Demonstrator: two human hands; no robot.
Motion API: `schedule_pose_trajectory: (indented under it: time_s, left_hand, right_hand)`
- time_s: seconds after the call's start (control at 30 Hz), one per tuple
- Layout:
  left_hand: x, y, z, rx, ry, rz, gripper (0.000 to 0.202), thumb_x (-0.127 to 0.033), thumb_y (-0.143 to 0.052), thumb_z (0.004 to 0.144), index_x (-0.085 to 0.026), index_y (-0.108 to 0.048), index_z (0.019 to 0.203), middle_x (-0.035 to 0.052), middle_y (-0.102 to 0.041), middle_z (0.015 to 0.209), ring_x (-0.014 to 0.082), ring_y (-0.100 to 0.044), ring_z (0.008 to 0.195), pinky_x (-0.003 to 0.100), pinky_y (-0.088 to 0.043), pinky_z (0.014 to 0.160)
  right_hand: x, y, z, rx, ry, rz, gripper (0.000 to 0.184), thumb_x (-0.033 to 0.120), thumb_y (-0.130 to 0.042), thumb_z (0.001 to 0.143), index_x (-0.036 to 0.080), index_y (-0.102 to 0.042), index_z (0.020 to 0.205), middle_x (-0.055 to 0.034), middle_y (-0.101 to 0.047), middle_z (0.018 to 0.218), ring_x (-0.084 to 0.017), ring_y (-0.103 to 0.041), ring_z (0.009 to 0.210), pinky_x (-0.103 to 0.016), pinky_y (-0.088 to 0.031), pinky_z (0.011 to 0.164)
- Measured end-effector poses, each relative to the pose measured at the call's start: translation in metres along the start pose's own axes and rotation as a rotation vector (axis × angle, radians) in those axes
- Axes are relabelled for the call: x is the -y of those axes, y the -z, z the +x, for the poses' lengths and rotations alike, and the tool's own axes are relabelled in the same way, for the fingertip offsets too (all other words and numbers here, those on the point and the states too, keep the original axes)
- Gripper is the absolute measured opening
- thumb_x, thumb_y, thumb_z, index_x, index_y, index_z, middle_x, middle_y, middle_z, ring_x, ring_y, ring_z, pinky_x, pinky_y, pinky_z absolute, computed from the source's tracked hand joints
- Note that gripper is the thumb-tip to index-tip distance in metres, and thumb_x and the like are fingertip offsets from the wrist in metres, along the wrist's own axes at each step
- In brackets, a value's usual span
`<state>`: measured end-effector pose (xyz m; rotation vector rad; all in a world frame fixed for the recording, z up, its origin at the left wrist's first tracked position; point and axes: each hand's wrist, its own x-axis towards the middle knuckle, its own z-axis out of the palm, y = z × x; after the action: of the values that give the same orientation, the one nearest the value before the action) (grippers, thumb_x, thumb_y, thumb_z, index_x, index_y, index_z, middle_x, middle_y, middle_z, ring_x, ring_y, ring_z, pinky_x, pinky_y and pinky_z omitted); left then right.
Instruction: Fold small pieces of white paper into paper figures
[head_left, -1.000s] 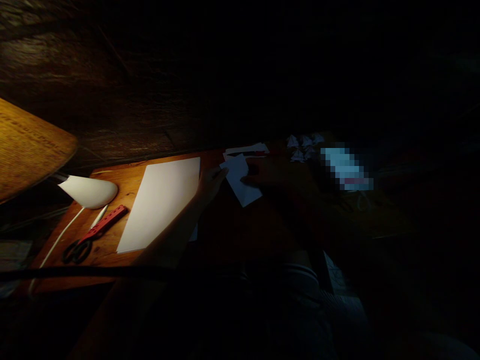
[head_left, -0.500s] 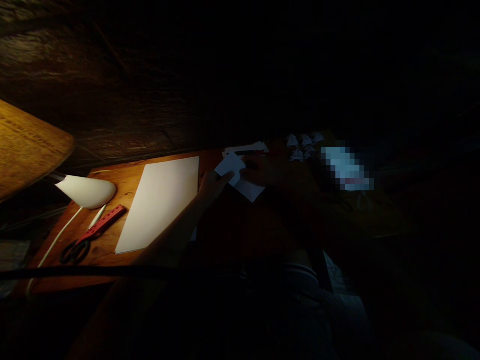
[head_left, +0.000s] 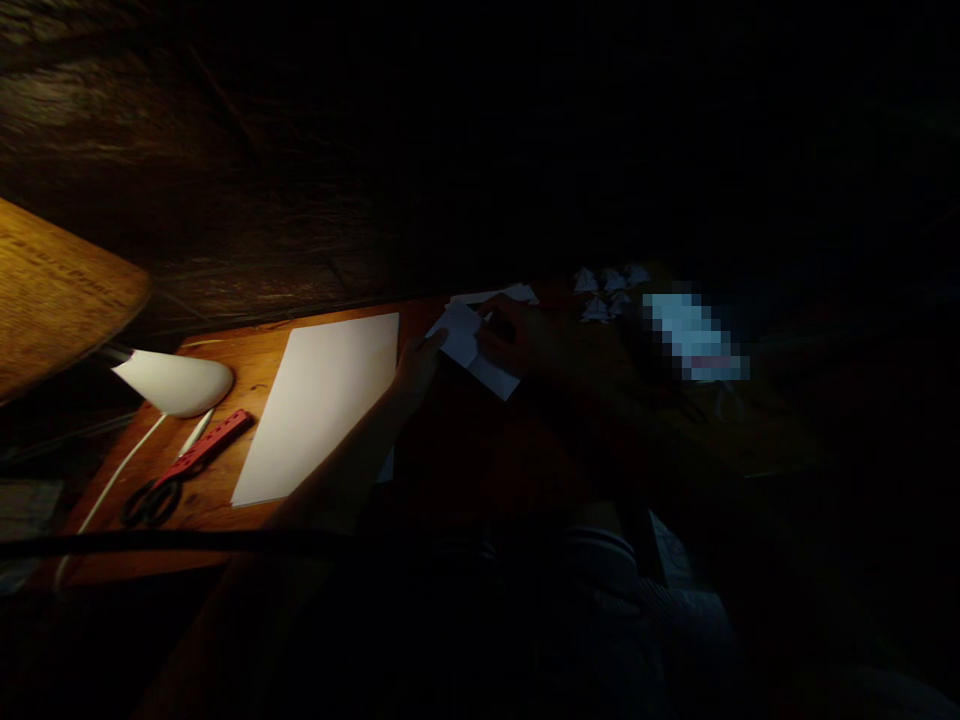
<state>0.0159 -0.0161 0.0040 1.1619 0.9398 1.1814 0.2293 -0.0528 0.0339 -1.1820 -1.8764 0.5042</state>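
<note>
A small sheet of white paper (head_left: 472, 352) with crease lines is held up over the dark middle of the desk. My left hand (head_left: 420, 362) grips its left edge, the thumb on top and the other fingers underneath. At the upper right side of the sheet is my right hand (head_left: 510, 335), its fingers bent and pressed to the paper; deep shadow hides much of it. Just behind the hands lie more paper pieces (head_left: 499, 294). Several small folded paper shapes (head_left: 596, 308) stand to the right of these.
A stack of white paper (head_left: 330, 400) lies left of my hands on the wooden desk (head_left: 262, 350). Farther left are red-sheathed scissors (head_left: 202, 445) with black handles, and a white lamp base (head_left: 176, 383) with its cord. A blurred bright screen (head_left: 694, 335) glows at the right. A dark cable (head_left: 165, 542) crosses the foreground.
The sheet has shifted slightly left and changed its tilt. My left thumb has drawn back toward the sheet's left edge, while my right fingers have bent more over the paper.
</note>
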Motion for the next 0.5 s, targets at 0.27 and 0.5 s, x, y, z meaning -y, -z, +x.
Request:
schedule_pose_trajectory:
  time_s: [0.27, 0.5]
  left_hand:
    - [-0.0037, 0.0016, 0.0013, -0.018, -0.004, -0.141, 0.020, -0.038, -0.080, 0.084, -0.019, -0.075, 0.084, 0.0064, -0.078, 0.090, 0.0270, -0.075, 0.106, 0.044, -0.056, 0.107]
    - [-0.0046, 0.0039, 0.0072, -0.021, 0.048, -0.117, 0.033, -0.050, -0.072, 0.092, -0.020, -0.068, 0.081, 0.0071, -0.077, 0.086, 0.0257, -0.076, 0.098, 0.042, -0.061, 0.098]
  right_hand:
    - [-0.0025, -0.0050, 0.0017, -0.041, 0.073, -0.002, 0.028, 0.033, -0.062, 0.095, 0.017, -0.074, 0.114, -0.0035, -0.074, 0.084, -0.015, -0.059, 0.069, -0.027, -0.039, 0.064]
    - [0.0053, 0.0019, 0.0028, 0.023, 0.072, -0.027, 0.025, 0.031, -0.065, 0.097, 0.023, -0.086, 0.107, -0.0088, -0.082, 0.114, -0.023, -0.073, 0.095, -0.034, -0.053, 0.084]
